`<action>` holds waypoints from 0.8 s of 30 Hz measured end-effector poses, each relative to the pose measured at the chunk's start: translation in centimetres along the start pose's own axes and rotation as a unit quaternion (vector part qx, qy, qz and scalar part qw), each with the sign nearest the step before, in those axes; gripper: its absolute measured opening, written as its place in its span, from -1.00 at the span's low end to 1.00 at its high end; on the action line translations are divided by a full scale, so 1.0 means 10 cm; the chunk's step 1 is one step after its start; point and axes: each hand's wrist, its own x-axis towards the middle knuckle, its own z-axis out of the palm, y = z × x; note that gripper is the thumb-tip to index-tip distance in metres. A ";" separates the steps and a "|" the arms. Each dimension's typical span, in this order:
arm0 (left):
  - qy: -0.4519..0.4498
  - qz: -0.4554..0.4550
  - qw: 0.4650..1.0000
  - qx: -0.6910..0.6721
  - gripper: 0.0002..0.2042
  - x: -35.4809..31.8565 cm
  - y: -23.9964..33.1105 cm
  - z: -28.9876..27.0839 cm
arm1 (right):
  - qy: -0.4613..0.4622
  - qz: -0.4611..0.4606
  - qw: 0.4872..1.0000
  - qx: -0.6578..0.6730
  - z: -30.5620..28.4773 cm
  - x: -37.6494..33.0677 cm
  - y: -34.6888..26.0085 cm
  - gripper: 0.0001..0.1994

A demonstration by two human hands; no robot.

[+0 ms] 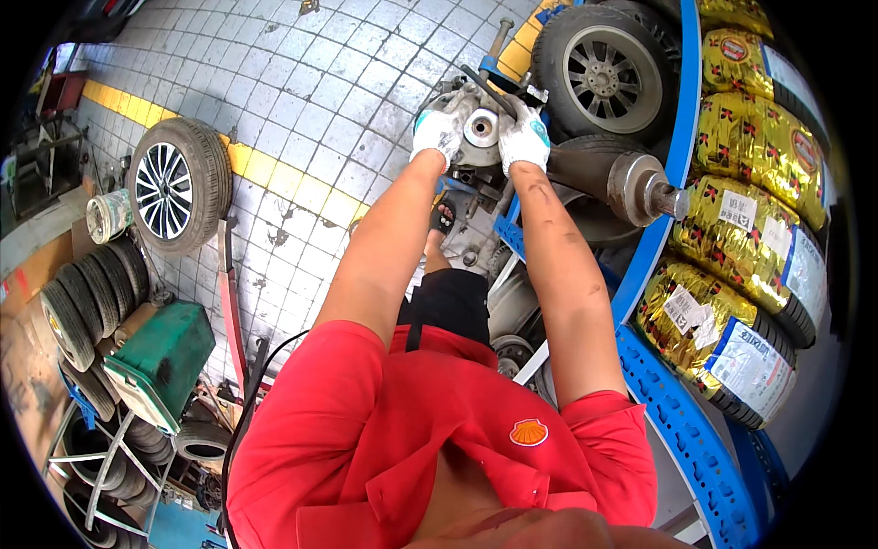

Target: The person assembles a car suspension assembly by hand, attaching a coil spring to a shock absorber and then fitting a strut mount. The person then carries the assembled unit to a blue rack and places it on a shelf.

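Looking straight down at a person in a red shirt, both arms stretched out ahead over a grey tiled floor (302, 101). Both hands are in white work gloves and they're on a chunky grey metal car part (477, 128) — looks like a hub or knuckle assembly with a round shiny face in the middle, held up in front at arm's length, just left of the blue rack. The left hand (436, 134) is wrapped around the left side of it, fingers curled shut on the casting. The right hand (523, 137) is clamped on the right side, fingers closed over the edge. A dark bar or rod sticks out of the top of the part, can't tell exactly what it is.

Right next to the right hand there's a fat metal shaft (631, 181) poking out sideways, part of some machine. Behind it a mounted wheel with a silver alloy rim (604, 69) leans in the corner. The blue rack (681, 403) curves down the right side, stacked with new tyres in gold wrapping (741, 206).

Over on the left — another wheel with an alloy rim (178, 183) standing upright on the tiles, a row of bare tyres (87, 293) below it, and a green box (165, 352) beside those. A yellow line (265, 169) runs diagonally across the floor.
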 end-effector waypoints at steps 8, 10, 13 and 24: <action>0.050 0.119 0.977 0.172 -0.73 0.01 0.02 0.04 | -0.025 0.031 0.999 0.012 0.06 0.11 0.04 -0.64; 0.066 0.099 0.983 0.142 -0.74 0.04 -0.01 0.05 | -0.039 0.045 0.998 0.008 0.05 0.13 -0.02 -0.65; 0.048 0.097 0.979 0.171 -0.74 0.11 -0.16 0.11 | -0.040 0.047 0.998 -0.013 0.08 0.10 -0.01 -0.66; -0.001 0.102 0.969 0.223 -0.75 0.12 -0.02 -0.01 | -0.040 0.033 0.998 -0.030 -0.01 0.21 -0.10 -0.65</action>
